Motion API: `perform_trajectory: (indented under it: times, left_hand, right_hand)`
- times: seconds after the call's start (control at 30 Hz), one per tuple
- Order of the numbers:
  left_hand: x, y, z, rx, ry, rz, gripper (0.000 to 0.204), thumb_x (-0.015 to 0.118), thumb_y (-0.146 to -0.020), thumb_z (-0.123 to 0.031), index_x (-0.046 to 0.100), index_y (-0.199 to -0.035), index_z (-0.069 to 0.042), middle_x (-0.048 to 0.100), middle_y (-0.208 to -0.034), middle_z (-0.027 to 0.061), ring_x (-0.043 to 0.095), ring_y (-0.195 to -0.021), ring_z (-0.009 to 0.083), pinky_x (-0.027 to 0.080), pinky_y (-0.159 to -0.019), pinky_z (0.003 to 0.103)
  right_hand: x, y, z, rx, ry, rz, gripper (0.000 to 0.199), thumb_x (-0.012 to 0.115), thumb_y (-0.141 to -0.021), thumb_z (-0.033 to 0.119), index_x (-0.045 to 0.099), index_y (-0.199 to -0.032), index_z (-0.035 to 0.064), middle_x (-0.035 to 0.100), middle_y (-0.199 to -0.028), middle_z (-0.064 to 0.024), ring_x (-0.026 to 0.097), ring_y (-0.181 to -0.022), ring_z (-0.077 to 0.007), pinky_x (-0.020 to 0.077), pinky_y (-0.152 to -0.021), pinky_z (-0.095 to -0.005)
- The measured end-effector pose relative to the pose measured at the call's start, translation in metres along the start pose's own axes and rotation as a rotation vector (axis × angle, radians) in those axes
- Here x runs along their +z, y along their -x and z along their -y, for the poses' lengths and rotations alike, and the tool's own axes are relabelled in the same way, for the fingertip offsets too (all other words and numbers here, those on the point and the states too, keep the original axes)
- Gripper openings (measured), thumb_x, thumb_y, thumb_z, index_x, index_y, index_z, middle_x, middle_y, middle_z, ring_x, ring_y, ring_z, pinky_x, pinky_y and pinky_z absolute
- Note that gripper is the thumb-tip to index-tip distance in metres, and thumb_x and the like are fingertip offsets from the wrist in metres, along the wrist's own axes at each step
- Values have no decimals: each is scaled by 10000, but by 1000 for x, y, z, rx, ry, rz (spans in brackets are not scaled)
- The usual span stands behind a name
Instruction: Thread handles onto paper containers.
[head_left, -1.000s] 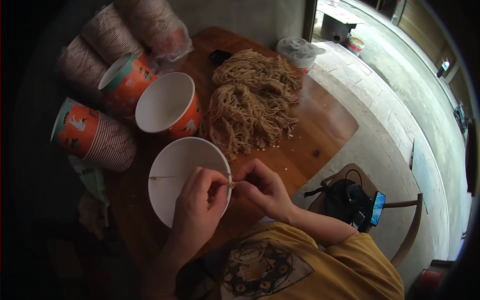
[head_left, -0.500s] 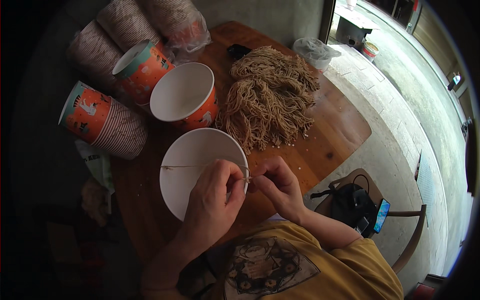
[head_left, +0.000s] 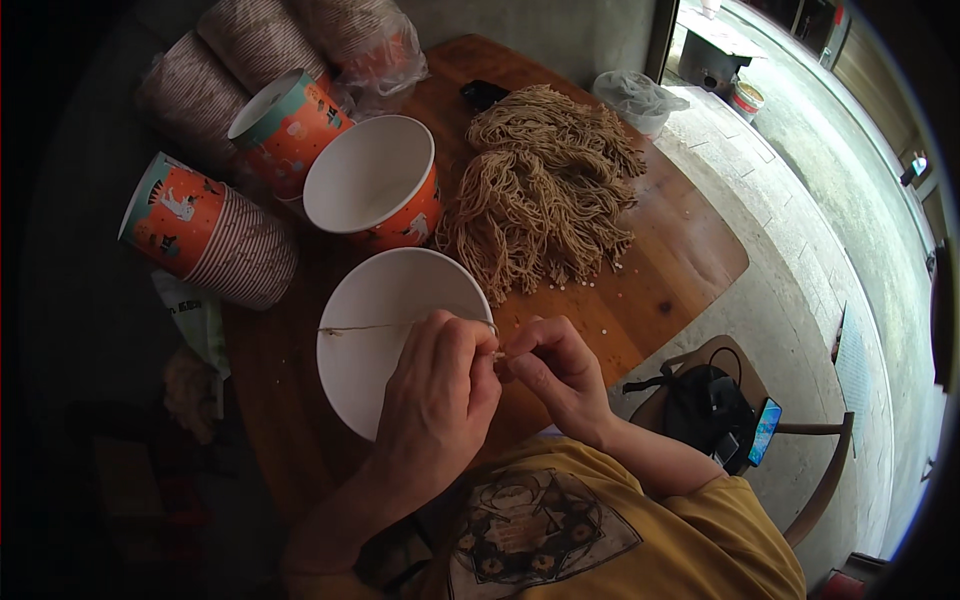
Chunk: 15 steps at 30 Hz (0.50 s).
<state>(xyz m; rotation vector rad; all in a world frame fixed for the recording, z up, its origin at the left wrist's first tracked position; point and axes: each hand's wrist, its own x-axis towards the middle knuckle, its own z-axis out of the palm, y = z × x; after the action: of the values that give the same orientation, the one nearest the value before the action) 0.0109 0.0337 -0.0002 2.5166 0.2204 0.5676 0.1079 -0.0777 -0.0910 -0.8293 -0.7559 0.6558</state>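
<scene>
A white-lined paper tub (head_left: 352, 375) sits on the wooden table in front of me, its mouth facing up toward me. Across its opening runs a thin tan string (head_left: 368, 327). My left hand (head_left: 436, 395) is over the tub's right side, fingers pinched on the string. Close beside it, at the tub's right rim, my right hand (head_left: 562, 380) pinches the string's end. The fingertips of both hands nearly meet, and the small piece between them is partly hidden. A heap of tan strings (head_left: 545, 185) lies beyond my hands.
Behind the tub stand an orange paper tub (head_left: 372, 185) and stacked tubs (head_left: 215, 230), with plastic-wrapped stacks (head_left: 265, 45) at the back left. A clear plastic bag (head_left: 635, 100) is at the table's far edge. A chair at right holds a black bag (head_left: 705, 405) and a phone (head_left: 764, 432).
My left hand has rolled slightly, with its fingers closer together over the string. Both hands stay at the tub's right rim. The whole view has shifted a little.
</scene>
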Motion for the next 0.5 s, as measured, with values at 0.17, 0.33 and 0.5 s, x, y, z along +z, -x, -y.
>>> perform_trajectory:
  times: [0.17,0.33,0.5]
  left_hand:
    - [0,0,-1,31,-32,-12,213,599,-802,59,503,-977,-17,490,-905,129,535,-824,299,459,-714,395]
    - [1,0,0,44,-68,-24,201,618,-815,31,518,-982,-20,491,-906,124,536,-829,294,459,-723,395]
    - [0,-1,0,61,-111,-25,190,606,-826,23,533,-994,-27,488,-903,121,533,-827,298,458,-723,399]
  right_hand:
    - [2,1,-1,5,-64,0,104,518,-964,69,480,-1044,14,560,-958,-55,575,-886,-117,474,-799,-260]
    - [1,4,-4,35,-39,-25,98,512,-964,78,449,-1029,42,537,-941,-59,575,-872,-149,481,-805,-290]
    - [4,3,-1,52,-108,-51,108,516,-961,82,447,-1034,43,543,-945,-64,578,-868,-153,485,-798,-293]
